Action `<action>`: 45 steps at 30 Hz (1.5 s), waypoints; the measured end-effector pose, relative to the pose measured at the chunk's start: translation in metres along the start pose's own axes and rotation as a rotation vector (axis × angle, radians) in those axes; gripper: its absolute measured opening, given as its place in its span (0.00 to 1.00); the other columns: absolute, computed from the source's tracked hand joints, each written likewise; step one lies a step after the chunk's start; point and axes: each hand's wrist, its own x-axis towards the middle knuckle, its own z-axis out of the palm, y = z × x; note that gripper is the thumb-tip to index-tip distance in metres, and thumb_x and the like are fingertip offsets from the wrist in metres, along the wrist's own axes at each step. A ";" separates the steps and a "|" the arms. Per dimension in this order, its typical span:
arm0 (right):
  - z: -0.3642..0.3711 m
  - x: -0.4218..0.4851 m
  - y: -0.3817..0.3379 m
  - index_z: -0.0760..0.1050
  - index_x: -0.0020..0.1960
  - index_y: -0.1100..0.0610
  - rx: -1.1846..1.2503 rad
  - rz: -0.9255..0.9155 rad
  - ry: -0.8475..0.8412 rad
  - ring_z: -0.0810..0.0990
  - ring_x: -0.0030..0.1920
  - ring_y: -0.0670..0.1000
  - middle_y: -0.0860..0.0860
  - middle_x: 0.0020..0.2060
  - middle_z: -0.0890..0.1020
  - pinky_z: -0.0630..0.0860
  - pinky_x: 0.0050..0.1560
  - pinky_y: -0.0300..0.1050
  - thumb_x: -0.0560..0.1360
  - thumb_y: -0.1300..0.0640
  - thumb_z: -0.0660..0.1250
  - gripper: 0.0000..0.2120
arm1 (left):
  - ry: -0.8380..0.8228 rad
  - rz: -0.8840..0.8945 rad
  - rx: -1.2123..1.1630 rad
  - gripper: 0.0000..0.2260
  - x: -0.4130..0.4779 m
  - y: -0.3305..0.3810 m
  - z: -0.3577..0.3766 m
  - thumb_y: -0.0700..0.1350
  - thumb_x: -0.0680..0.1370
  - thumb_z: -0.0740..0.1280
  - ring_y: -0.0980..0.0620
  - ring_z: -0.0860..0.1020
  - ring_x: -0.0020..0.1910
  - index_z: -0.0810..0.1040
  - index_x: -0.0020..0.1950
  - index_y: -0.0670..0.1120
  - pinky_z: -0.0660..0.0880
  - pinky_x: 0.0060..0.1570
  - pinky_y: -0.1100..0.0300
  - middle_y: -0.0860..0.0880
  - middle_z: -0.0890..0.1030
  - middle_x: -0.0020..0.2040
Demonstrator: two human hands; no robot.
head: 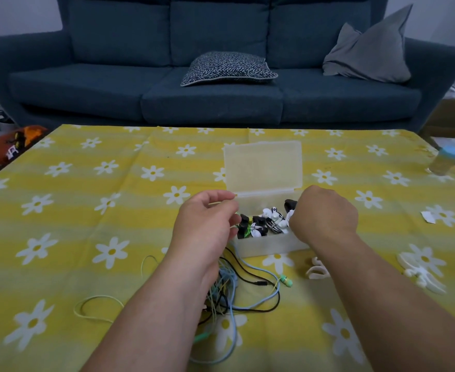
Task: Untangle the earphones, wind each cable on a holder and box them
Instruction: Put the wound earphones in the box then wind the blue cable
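Observation:
A translucent plastic box (272, 247) stands mid-table with its lid (262, 165) raised. Inside lie several earphones wound on black and white holders (270, 221). My left hand (207, 224) hovers at the box's left end, its fingers loosely curled, with the thumb tip beside a black holder (244, 219). My right hand (324, 213) reaches into the right end of the box. Its fingers point down and are hidden behind the back of the hand. A tangle of black, blue and pale green earphone cables (237, 288) lies under my left forearm.
Spare white holders lie on the flowered yellow tablecloth (86, 237), one (317, 271) in front of the box and more (419, 267) at the right. A blue-capped bottle (446, 163) stands at the far right edge. A blue sofa (215, 95) sits behind the table.

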 end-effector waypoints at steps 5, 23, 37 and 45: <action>-0.012 0.005 0.003 0.66 0.39 0.58 0.062 -0.041 0.037 0.72 0.35 0.54 0.51 0.32 0.69 0.67 0.34 0.42 0.72 0.64 0.65 0.08 | -0.001 -0.008 -0.011 0.06 -0.001 0.001 0.003 0.36 0.76 0.69 0.48 0.80 0.41 0.81 0.47 0.46 0.79 0.47 0.52 0.46 0.81 0.40; 0.006 0.015 0.004 0.72 0.48 0.58 0.061 -0.219 -0.182 0.76 0.46 0.58 0.56 0.49 0.79 0.67 0.41 0.43 0.76 0.59 0.62 0.03 | 0.045 -0.032 -0.005 0.06 0.001 0.009 -0.005 0.35 0.75 0.69 0.49 0.81 0.40 0.81 0.48 0.45 0.80 0.53 0.49 0.48 0.81 0.42; -0.003 0.002 0.004 0.64 0.31 0.59 0.001 -0.267 -0.252 0.69 0.35 0.55 0.53 0.32 0.68 0.59 0.27 0.41 0.76 0.66 0.59 0.15 | 0.091 -0.022 -0.033 0.06 0.001 0.014 -0.017 0.35 0.75 0.69 0.49 0.80 0.39 0.81 0.49 0.44 0.80 0.53 0.49 0.47 0.81 0.43; -0.022 -0.011 0.000 0.77 0.48 0.63 0.230 -0.236 -0.007 0.79 0.52 0.60 0.57 0.47 0.81 0.75 0.45 0.48 0.74 0.64 0.62 0.06 | 0.130 -0.005 -0.017 0.07 0.006 0.015 -0.023 0.34 0.76 0.68 0.49 0.81 0.40 0.80 0.49 0.45 0.80 0.51 0.51 0.46 0.81 0.45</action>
